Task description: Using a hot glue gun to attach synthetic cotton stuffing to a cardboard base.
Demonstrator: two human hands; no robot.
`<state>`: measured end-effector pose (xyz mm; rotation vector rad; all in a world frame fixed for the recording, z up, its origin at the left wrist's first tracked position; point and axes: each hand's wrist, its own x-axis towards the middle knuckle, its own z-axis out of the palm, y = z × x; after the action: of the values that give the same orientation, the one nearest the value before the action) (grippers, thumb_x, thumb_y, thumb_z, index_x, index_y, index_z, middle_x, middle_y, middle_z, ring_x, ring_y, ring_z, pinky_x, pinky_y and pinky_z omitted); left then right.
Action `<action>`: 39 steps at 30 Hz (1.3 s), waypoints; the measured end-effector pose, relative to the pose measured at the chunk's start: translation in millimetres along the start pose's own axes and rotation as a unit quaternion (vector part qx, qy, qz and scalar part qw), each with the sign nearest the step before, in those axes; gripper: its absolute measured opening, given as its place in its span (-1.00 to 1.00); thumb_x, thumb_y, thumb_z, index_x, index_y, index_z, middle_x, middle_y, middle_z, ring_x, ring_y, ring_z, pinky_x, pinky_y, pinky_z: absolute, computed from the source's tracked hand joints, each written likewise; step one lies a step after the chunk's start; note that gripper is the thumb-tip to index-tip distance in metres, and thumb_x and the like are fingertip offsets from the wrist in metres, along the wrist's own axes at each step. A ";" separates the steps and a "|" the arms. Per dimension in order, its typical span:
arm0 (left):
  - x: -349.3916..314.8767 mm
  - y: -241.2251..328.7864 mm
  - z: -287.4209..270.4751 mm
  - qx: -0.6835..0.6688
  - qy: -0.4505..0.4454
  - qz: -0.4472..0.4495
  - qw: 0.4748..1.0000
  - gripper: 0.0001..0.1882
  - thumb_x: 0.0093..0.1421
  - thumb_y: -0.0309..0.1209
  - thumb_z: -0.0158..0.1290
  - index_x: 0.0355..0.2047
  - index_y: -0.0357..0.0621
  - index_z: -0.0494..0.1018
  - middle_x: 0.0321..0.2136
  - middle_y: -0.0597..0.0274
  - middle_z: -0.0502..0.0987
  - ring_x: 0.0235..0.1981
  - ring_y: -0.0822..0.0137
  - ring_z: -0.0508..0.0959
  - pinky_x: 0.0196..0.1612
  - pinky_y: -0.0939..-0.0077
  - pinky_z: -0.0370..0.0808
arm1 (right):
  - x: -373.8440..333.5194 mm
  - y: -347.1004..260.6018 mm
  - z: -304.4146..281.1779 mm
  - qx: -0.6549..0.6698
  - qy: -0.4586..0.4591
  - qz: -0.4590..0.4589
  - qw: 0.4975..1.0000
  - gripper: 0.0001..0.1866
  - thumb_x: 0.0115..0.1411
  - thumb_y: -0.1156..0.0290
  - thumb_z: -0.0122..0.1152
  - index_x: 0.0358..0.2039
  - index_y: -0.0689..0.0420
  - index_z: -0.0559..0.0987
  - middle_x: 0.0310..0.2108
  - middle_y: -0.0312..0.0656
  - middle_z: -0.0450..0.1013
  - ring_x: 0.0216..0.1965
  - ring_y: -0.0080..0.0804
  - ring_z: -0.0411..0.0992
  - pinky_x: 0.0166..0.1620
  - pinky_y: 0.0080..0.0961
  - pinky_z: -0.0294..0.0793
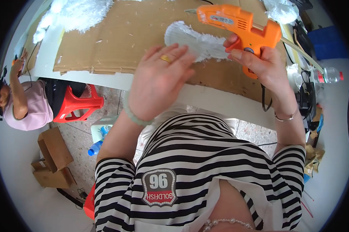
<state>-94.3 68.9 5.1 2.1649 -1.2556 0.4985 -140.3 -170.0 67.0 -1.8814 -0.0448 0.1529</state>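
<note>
My right hand (265, 67) is wrapped round the handle of an orange hot glue gun (236, 21), fingers at its trigger. The gun is held over the table with its nozzle pointing left, and a long pale glue stick (303, 54) juts from its back. My left hand (161, 75), slightly blurred, reaches over the near left side of a white, fringed, fluffy-edged piece (203, 44). Its fingers are stretched out, and nothing shows in them. Whether they touch the piece is unclear. The piece lies on a brown cardboard sheet (116, 42).
White fluffy material (83, 15) is heaped at the far left, and a clear plastic bag (282, 11) lies far right. A black cord (264, 98) hangs below the gun. Right of the table is a plastic bottle (331, 75). Another person (27, 104) sits on a red stool (79, 104) at left.
</note>
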 end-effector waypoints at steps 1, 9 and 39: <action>-0.4 -5.1 -3.2 -0.010 0.021 -0.010 1.000 -0.72 0.01 -0.41 0.16 -0.24 -0.20 0.48 -0.24 0.05 0.56 -0.12 0.08 0.53 -0.02 0.15 0.40 | 2.0 5.1 0.9 0.003 -0.012 -0.014 1.000 -0.72 0.22 0.51 0.10 -0.05 0.25 0.43 -0.11 -0.22 0.41 -0.10 -0.44 0.40 -0.04 -0.49 0.46; -4.7 1.3 3.9 0.017 -0.025 -0.017 0.999 -0.74 0.01 -0.44 0.16 -0.25 -0.17 0.49 -0.24 0.15 0.57 -0.10 0.13 0.52 0.01 0.14 0.38 | 7.5 29.9 12.3 0.084 0.002 -0.042 0.996 -0.75 0.22 0.52 0.11 -0.09 0.25 0.44 -0.15 -0.24 0.41 -0.12 -0.50 0.40 -0.02 -0.51 0.46; -5.2 2.4 4.7 0.085 -0.065 -0.006 0.994 -0.78 0.06 -0.39 0.09 -0.25 -0.09 0.51 -0.13 0.27 0.55 -0.05 0.17 0.51 0.04 0.07 0.32 | 56.1 39.8 39.9 0.024 -0.013 -0.065 0.998 -0.81 0.21 0.47 0.12 -0.17 0.23 0.45 -0.23 -0.27 0.50 -0.16 -0.60 0.41 -0.06 -0.60 0.40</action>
<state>-98.7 68.3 -0.8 2.3784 -1.3101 0.4810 -91.7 -138.7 12.5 -1.8219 -0.1791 0.0876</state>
